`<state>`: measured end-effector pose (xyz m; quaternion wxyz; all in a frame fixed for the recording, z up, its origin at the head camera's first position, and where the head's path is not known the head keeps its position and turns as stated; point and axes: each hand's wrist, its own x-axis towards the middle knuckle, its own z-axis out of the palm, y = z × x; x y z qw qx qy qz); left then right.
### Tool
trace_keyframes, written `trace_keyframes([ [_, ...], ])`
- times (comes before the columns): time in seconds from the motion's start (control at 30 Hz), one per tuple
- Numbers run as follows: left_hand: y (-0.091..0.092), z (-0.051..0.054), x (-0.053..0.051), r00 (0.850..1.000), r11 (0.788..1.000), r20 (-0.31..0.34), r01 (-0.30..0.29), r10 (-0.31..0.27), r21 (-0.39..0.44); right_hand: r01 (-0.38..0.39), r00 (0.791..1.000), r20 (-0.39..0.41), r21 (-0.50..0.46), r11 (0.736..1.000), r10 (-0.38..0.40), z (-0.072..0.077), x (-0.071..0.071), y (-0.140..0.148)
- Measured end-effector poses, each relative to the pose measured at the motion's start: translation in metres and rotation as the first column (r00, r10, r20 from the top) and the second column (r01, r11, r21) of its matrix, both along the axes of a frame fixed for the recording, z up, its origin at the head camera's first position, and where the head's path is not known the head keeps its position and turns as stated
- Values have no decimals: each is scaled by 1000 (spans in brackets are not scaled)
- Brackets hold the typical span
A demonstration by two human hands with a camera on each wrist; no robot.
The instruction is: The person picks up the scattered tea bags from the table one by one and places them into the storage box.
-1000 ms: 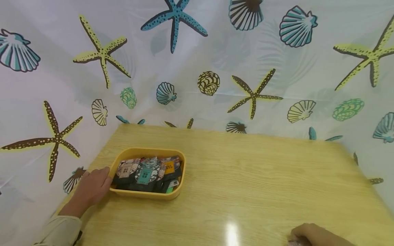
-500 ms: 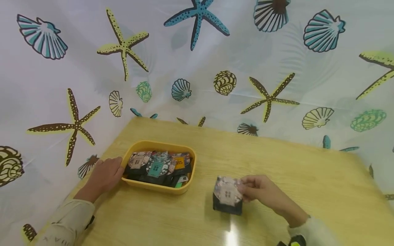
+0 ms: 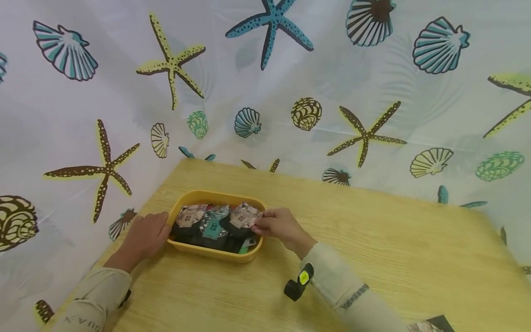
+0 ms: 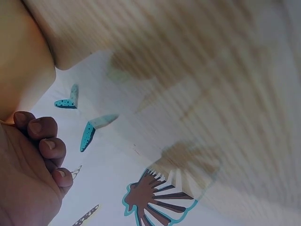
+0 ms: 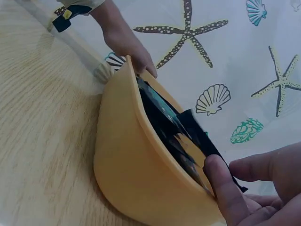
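A yellow plastic bin [image 3: 203, 250] stands on the left of the table, filled with several dark packets with floral tops. My left hand [image 3: 143, 237] grips its left end, fingers curled in the left wrist view [image 4: 37, 160]. My right hand [image 3: 284, 228] pinches a black packet with a pink label [image 3: 245, 216] by its right edge. That packet sits over the right half of the bin, above the other packets. Beside it in the bin are a teal-labelled packet [image 3: 212, 228] and another pink-labelled packet [image 3: 188, 217]. In the right wrist view, thumb and finger pinch the dark packet [image 5: 195, 127] at the bin's rim.
Partly cut off at the lower right edge, another dark packet [image 3: 439, 323] lies near the right sleeve. A light wooden table [image 3: 373, 240] extends to the right. White cloth [image 3: 290, 69] printed with starfish and shells hangs behind it and at the sides.
My right hand has come from the lower right across the table, carrying the pink-labelled packet over the bin. My left hand keeps its place at the bin. The head view has turned slightly.
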<state>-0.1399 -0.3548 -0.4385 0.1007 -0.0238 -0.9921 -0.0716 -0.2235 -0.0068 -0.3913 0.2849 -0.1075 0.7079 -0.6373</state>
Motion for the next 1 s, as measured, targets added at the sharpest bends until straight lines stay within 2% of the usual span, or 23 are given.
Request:
trace_keyframes([
  [0.17,3,2,-2,1000,1000,-8,11,-11,1,-34,999,-21,26,999,35,3,1,-1],
  [0.3,5,1,-3,1000,1000,16,-4,4,6,-79,993,-81,51,996,83,8,9,27],
  [0.4,4,-1,-2,1000,1000,31,-7,7,6,-95,982,-156,75,993,106,14,19,69],
  [0.53,-1,-1,3,1000,1000,24,0,0,4,-80,958,-262,157,984,119,23,30,143],
  [0.63,-8,1,8,1000,1000,21,-5,6,-5,-11,948,-306,236,972,85,23,37,202],
  [0.7,-12,2,11,1000,1000,22,-10,10,-12,48,943,-328,298,953,55,20,42,241],
  [0.77,-14,2,14,1000,1000,25,-13,13,-9,111,939,-344,381,918,29,16,49,278],
  [0.83,-15,2,16,1000,1000,25,-11,11,-3,168,933,-360,474,864,16,11,57,312],
  [0.93,-13,1,15,1000,1000,23,-4,4,9,244,930,-367,644,725,12,2,71,357],
  [1.0,-12,1,14,1000,1000,18,2,-2,9,255,942,-335,746,615,16,-6,80,385],
])
